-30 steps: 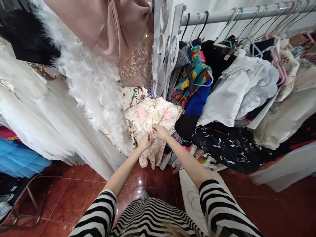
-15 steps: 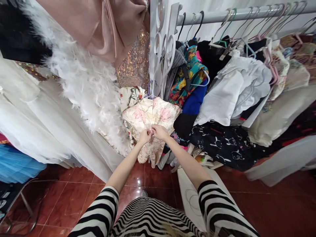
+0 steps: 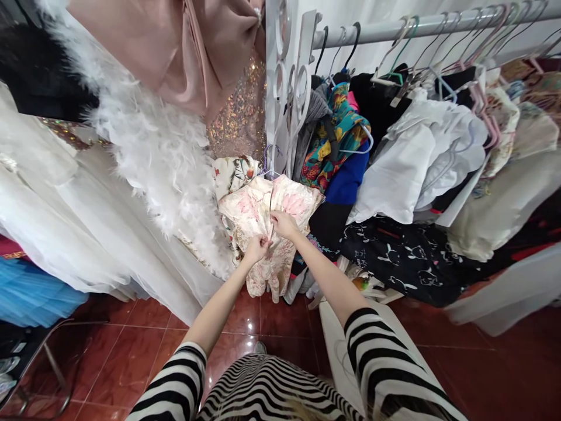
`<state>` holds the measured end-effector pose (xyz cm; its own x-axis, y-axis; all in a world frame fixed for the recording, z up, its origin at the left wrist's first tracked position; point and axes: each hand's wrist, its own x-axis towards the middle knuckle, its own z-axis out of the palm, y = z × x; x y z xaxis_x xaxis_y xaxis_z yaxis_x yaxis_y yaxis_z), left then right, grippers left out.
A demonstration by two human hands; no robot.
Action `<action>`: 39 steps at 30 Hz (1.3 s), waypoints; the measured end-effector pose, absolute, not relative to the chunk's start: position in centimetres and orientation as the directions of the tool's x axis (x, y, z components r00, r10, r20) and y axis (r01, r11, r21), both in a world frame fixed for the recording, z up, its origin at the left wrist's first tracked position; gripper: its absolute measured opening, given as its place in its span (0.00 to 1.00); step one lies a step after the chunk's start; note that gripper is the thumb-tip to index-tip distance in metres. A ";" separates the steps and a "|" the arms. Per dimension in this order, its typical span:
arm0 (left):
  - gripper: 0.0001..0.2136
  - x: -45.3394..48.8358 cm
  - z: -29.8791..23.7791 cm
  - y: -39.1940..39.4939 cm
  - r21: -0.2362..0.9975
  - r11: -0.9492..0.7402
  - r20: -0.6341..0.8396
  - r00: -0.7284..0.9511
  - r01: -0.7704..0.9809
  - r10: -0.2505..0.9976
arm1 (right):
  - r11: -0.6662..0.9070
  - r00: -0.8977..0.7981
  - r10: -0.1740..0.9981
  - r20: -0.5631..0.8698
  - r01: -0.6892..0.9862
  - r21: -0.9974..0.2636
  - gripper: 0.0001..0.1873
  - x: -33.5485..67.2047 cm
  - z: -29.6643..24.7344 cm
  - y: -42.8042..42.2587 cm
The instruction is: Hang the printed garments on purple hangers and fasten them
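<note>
A cream garment [image 3: 248, 209] printed with pink flowers hangs low at the end of the rail, its front folded inward down the middle. My left hand [image 3: 257, 248] pinches the garment's front edge between fingers and thumb. Just above and to the right, my right hand [image 3: 284, 225] holds the other side of the same front opening. Both hands sit close together, and my fingers hide the fastening there, if it has one. A purple wire hanger [image 3: 270, 159] shows at the garment's top.
Crowded clothes on hangers fill a white rail [image 3: 421, 28] at right. A white feather boa [image 3: 162, 164] and pale tulle [image 3: 109, 245] hang at left, below a pink satin bow [image 3: 184, 47]. Below lie a red tiled floor [image 3: 131, 356] and a white board [image 3: 337, 351].
My hands have drawn slightly apart, with the right hand higher up the garment's front and the left lower. The garment's top now folds inward more at the centre.
</note>
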<state>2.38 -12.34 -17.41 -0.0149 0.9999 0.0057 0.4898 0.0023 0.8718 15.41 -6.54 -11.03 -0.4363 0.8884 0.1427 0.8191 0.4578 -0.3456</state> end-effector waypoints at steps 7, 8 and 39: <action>0.10 2.2 -16.6 -12.7 0.823 0.000 0.025 -0.036 0.569 0.999 | 0.461 -0.427 0.887 0.174 0.829 -0.315 0.15 15.2 -10.2 -5.6; 0.09 2.2 -16.6 -12.7 0.815 -0.002 0.029 -0.036 0.579 0.999 | 0.460 -0.425 0.888 0.176 0.831 -0.313 0.15 15.2 -10.0 -5.4; 0.06 3.2 -13.5 -7.5 0.646 -0.110 0.199 -0.027 0.755 0.980 | 0.431 -0.356 0.899 0.255 0.827 -0.362 0.11 15.2 -8.4 -3.7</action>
<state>3.16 -7.55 -13.53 -0.0273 0.9797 0.1988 0.7551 -0.1101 0.6463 15.17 -3.70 -8.43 -0.3563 0.8989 0.2552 0.8266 0.4305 -0.3624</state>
